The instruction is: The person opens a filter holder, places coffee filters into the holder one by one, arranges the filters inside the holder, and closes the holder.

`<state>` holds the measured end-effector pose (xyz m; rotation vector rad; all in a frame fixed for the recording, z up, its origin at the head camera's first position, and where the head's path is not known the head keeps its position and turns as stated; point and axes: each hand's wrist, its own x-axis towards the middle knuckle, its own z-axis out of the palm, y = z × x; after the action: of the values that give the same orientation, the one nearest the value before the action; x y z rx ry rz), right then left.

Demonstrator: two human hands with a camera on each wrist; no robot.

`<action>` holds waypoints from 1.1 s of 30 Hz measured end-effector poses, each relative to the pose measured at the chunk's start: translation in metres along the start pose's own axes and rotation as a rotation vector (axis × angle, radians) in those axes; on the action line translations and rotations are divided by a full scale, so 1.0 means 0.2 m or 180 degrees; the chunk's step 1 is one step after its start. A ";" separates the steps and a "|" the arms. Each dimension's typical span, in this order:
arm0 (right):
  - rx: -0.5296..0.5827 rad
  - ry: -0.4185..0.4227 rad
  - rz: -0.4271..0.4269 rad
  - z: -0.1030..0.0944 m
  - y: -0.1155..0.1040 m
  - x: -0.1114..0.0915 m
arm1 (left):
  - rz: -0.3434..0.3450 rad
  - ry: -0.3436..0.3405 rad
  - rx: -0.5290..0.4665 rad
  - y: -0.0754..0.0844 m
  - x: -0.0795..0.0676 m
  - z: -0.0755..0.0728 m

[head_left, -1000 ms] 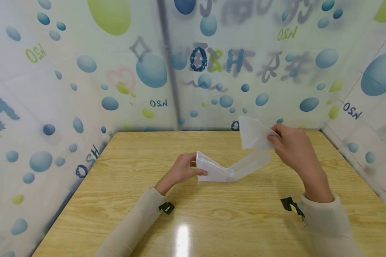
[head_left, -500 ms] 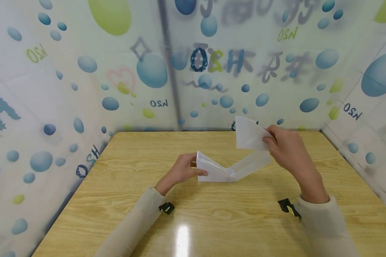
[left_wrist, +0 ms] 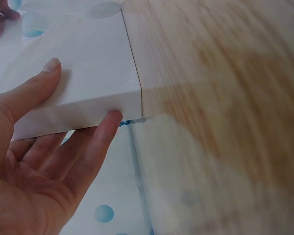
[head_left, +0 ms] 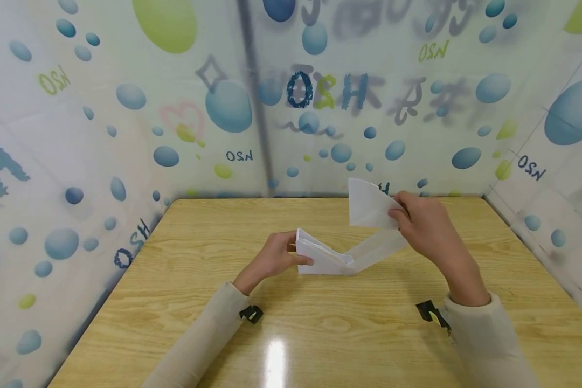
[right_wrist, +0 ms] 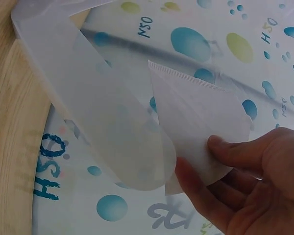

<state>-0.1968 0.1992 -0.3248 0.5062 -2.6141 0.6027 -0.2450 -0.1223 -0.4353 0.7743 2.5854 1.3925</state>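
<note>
A white packet stands on its long edge near the middle of the table, its top gaping. My left hand grips its left end, thumb on the near face and fingers at the end and far side. In the left wrist view the packet has finely ribbed corners. A translucent plastic flap stretches from its right end. Up and to the right, my right hand pinches a white paper coffee filter between thumb and fingers. The right wrist view shows this filter's crimped edge, partly behind the flap's rounded end.
The wooden table reaches back to a curtain printed with blue and green bubbles. More of this cloth hangs at both sides. Small black pieces are fixed at both sleeve cuffs.
My right hand has drifted left and slightly down with the coffee filter, nearer the packet. My left hand and the packet have stayed where they were.
</note>
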 end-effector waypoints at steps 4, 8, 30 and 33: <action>-0.0030 -0.0070 -0.0025 0.01 -0.01 0.01 | -0.0001 -0.0003 -0.0013 0.00 0.00 0.00; -0.0054 -0.0140 -0.0057 0.02 -0.02 0.02 | -0.0005 0.0001 -0.0031 0.00 0.00 0.00; 0.0005 -0.0316 -0.0080 0.10 -0.04 0.02 | 0.0030 -0.0017 -0.0065 0.01 0.00 -0.01; -0.0016 -0.0297 -0.0096 0.11 -0.05 0.02 | 0.0030 -0.0018 -0.0066 0.02 0.00 -0.01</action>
<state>-0.2028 0.1797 -0.3368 0.5845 -2.6897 0.5758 -0.2435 -0.1220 -0.4322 0.7872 2.5623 1.4151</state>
